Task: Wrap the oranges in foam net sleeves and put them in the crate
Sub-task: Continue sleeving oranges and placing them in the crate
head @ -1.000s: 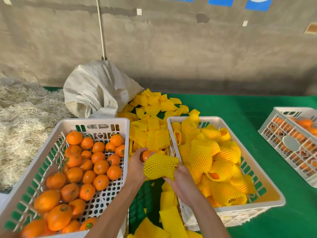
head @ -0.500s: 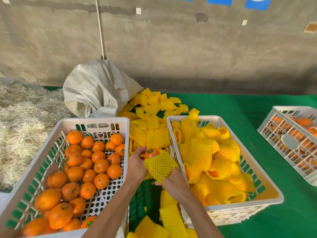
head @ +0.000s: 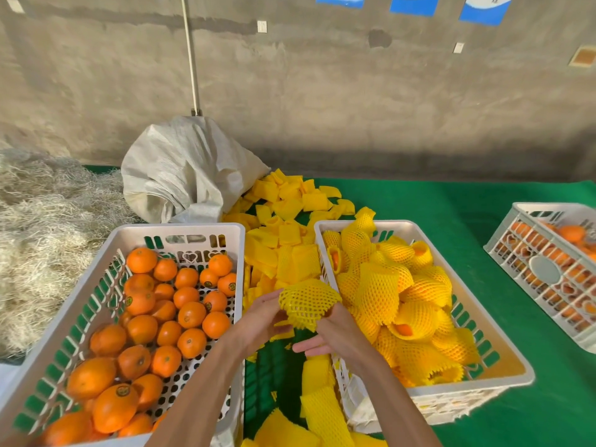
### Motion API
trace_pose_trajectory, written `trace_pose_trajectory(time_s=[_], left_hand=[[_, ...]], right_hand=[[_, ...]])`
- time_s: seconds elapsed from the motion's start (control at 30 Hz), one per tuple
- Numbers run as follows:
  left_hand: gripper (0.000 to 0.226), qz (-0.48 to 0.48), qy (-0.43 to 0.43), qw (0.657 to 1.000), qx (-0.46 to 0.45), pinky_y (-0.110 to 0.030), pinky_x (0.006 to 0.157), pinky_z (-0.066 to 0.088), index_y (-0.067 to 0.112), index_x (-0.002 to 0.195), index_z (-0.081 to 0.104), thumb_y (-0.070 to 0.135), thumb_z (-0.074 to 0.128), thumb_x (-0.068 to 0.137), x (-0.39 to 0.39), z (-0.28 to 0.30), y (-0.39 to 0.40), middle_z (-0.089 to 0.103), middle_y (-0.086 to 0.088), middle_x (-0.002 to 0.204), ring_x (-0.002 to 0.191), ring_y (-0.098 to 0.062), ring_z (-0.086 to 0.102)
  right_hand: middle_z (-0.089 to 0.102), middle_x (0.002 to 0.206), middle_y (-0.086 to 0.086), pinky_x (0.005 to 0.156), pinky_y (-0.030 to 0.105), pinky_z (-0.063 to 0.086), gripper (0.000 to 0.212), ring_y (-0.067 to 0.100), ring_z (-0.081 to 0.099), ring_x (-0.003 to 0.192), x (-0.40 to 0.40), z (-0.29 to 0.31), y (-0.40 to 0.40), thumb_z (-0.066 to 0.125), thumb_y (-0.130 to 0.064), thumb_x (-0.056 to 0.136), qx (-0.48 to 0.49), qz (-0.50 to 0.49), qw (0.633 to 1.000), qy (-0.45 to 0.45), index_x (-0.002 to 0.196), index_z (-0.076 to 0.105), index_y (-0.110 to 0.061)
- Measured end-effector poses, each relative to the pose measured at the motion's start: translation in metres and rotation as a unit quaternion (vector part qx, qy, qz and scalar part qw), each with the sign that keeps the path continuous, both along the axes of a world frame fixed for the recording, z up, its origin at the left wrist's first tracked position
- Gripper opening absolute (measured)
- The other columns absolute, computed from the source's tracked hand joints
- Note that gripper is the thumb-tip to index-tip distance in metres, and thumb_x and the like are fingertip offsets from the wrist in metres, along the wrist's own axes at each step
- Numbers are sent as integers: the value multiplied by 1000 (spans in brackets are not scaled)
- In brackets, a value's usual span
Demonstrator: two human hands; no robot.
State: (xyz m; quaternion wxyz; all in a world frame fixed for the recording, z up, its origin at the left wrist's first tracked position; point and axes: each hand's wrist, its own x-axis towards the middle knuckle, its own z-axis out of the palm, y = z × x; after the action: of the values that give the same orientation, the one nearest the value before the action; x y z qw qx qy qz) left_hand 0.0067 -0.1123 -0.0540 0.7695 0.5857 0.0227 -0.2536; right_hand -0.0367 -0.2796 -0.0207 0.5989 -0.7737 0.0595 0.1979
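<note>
Both my hands, L (head: 258, 321) & R (head: 335, 333), grip the yellow foam-net wrapped orange (head: 308, 303); white plastic crate of wrapped ones (head: 483, 390) sits just right, R hand nearer.

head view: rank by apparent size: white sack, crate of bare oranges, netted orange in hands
1. crate of bare oranges, though it sits nearest the camera
2. white sack
3. netted orange, held between left hand and right hand

Head view looks down (close) over crates (head: 180, 230).
</note>
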Motion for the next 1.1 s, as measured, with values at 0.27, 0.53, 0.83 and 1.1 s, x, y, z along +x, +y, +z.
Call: trace_pose_trajectory(time_s=[0.27, 0.53, 0.83, 1.1], left_hand=[[59, -98, 76, 987, -99, -33, 64, 29, 22, 114, 68, 69, 34, 102, -3, 9, 4, 69, -5, 102, 83, -18, 52], [61, -164, 17, 984, -63, -28, 68, 52, 18, 134, 61, 31, 88, 81, -8, 7, -1, 68, -10, 130, 107, -33, 69], [56, 13, 22, 981, -193, -26, 77, 62, 12, 135, 67, 45, 78, 91, 9, 16, 1, 71, -15, 123, 86, -19, 68], [52, 81, -53, 992, 86, -27, 61, 50, 44, 111, 72, 76, 79, 71, 38, 63, -18, 79, 4, 96, 68, -11, 64]], right_hand=[[60, 75, 18, 62, 30, 45, 21, 17, 55, 67, 0, -9, 8, 49, -21, 65, -53, -107, 982, -148, 72, 61, -5], [67, 62, -22, 50, 7, 45, 18, -4, 64, 60, 0, -21, 5, 53, -27, 73, 23, -189, 979, -71, 69, 70, -22], [55, 146, -4, 108, 43, 48, 67, 11, 57, 126, 17, 8, 3, 46, -72, 91, -65, -35, 985, -157, 145, 51, -34], [9, 167, -20, 119, 35, 26, 90, 8, 14, 153, 42, 53, -17, 69, -60, 86, -305, 27, 867, -392, 157, 16, -47]])
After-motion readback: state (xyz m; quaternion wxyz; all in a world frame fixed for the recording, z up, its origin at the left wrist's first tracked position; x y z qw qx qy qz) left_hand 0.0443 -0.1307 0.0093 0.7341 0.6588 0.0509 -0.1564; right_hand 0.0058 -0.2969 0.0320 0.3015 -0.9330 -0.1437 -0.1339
